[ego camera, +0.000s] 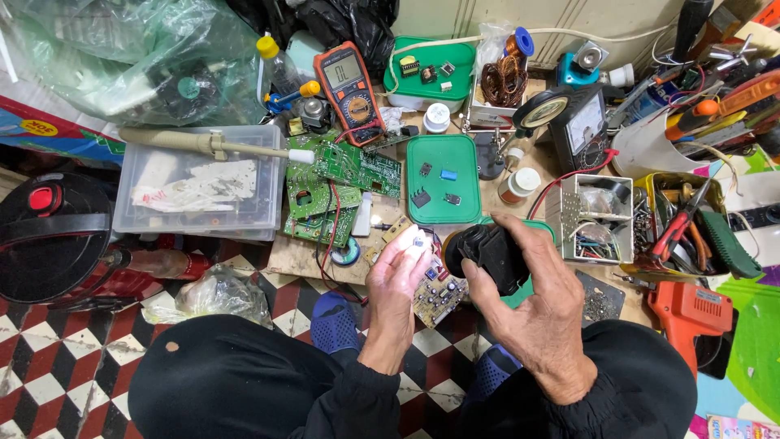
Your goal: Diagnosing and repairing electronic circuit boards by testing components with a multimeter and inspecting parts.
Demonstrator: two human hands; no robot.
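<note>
Right hand fingers gripping black housing, left hand fingers closed on small circuit board

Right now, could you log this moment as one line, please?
left hand: holds circuit board | right hand: grips black object

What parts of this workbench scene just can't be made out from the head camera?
- Black object: the right hand wraps it, hiding its shape.
- Small circuit board: the left hand covers its near end.
- Orange tool: cut off behind the knee.
- Parts on the green lid: too small to identify.
</note>
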